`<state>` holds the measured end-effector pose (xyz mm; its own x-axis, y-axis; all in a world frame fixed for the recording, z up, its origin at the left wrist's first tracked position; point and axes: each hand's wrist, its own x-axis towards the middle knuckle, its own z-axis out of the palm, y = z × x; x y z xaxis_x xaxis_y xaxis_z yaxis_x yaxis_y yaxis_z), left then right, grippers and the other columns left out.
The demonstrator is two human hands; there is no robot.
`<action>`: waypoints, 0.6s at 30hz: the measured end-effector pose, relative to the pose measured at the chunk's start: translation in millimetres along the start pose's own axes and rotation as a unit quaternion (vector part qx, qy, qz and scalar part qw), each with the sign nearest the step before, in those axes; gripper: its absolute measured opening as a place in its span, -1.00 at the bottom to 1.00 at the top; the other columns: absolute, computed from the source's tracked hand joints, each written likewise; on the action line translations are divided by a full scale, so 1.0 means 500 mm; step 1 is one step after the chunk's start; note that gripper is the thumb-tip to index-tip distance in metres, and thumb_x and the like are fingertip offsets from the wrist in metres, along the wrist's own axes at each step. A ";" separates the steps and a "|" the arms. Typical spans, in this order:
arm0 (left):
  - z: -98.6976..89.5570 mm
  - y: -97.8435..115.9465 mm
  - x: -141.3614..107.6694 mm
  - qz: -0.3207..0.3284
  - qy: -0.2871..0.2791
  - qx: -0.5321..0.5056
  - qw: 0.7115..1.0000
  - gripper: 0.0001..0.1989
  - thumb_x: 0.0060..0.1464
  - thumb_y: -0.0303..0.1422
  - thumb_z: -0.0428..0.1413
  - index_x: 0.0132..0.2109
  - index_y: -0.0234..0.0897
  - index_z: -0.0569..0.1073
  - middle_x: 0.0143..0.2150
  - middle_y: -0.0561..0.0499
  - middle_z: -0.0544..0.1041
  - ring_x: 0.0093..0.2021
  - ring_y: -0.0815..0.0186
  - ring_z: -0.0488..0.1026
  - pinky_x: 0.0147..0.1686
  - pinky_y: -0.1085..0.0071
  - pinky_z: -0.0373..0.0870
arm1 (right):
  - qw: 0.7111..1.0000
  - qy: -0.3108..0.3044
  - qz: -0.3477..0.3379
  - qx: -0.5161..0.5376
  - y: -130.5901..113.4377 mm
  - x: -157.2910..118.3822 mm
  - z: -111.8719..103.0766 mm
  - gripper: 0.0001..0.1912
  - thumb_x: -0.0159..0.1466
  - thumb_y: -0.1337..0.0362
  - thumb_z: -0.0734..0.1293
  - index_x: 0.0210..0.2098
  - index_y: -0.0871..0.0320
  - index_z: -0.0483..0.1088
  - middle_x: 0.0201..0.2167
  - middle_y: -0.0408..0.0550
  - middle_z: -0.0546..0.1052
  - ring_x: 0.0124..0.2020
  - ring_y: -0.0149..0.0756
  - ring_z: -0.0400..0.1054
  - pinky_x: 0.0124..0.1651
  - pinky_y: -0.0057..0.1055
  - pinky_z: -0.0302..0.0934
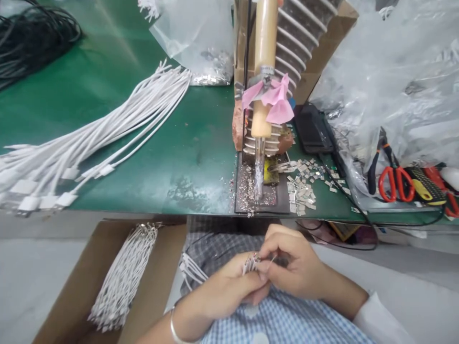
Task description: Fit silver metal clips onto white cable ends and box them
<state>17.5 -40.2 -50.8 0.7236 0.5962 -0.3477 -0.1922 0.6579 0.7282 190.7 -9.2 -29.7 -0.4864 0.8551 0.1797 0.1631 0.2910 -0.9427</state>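
Over the lap, my left hand (238,284) is closed round several white cables, whose stripped ends stick out near its fingertips. Their other ends (191,270) hang out to the left of my wrist. My right hand (294,263) meets it from the right, thumb and forefinger pinched on a thin white wire (273,259) at the cable ends. Above both hands, a soldering iron (263,110) with a pink tie points down at a dark plate (283,200) covered in solder bits. Small metal connectors (301,191) lie scattered to the right of the plate.
White cables (118,124) spread over the green table (204,143) at left; black cable (36,36) lies behind. A cardboard box (154,267) below holds a white cable bundle (125,277). Right are a black device (312,129), red-handled scissors (396,184), pliers (380,153) and plastic bags (401,71).
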 end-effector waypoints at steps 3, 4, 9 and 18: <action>0.000 0.004 -0.009 -0.003 0.012 0.028 1.000 -0.63 0.18 -0.07 0.07 -0.41 -0.27 0.31 -0.61 0.12 0.29 -0.64 0.47 0.04 -0.62 0.47 -0.05 | 1.000 -0.013 0.004 -0.004 -0.002 0.000 -0.006 -0.92 0.23 0.34 0.32 -0.41 0.15 0.38 -0.51 -0.19 0.37 -0.50 -0.48 0.24 -0.46 -0.54 0.13; 0.001 0.006 -0.012 0.004 0.032 0.024 0.999 -0.68 0.19 -0.10 0.08 -0.36 -0.26 0.32 -0.60 0.14 0.29 -0.63 0.46 0.07 -0.61 0.48 -0.01 | 1.000 -0.012 0.003 -0.001 -0.001 -0.001 -0.007 -0.93 0.23 0.35 0.32 -0.41 0.15 0.37 -0.51 -0.19 0.36 -0.50 -0.49 0.23 -0.46 -0.54 0.12; 0.010 0.024 -0.022 0.087 0.151 0.092 0.980 -0.85 0.18 -0.26 0.14 -0.26 -0.24 0.39 -0.45 0.13 0.27 -0.45 0.43 0.18 -0.44 0.52 0.16 | 1.000 0.017 -0.013 0.017 0.005 -0.002 -0.008 -0.93 0.22 0.38 0.30 -0.40 0.14 0.36 -0.51 -0.20 0.33 -0.50 -0.47 0.22 -0.47 -0.54 0.12; 0.013 0.045 -0.026 0.127 0.217 0.194 0.948 -0.92 0.18 -0.41 0.13 -0.30 -0.30 0.47 -0.48 0.10 0.43 -0.47 0.44 0.33 -0.47 0.57 0.25 | 0.997 -0.052 -0.035 -0.035 -0.004 -0.001 -0.028 -0.83 0.22 0.44 0.27 -0.49 0.17 0.33 -0.56 -0.21 0.28 -0.54 -0.49 0.15 -0.49 -0.52 0.02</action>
<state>8.1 -36.2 -25.9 0.3289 0.9014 -0.2816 -0.0044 0.2996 0.9540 202.4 -4.5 -23.8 -0.5847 0.7833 0.2112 0.1834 0.3812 -0.9061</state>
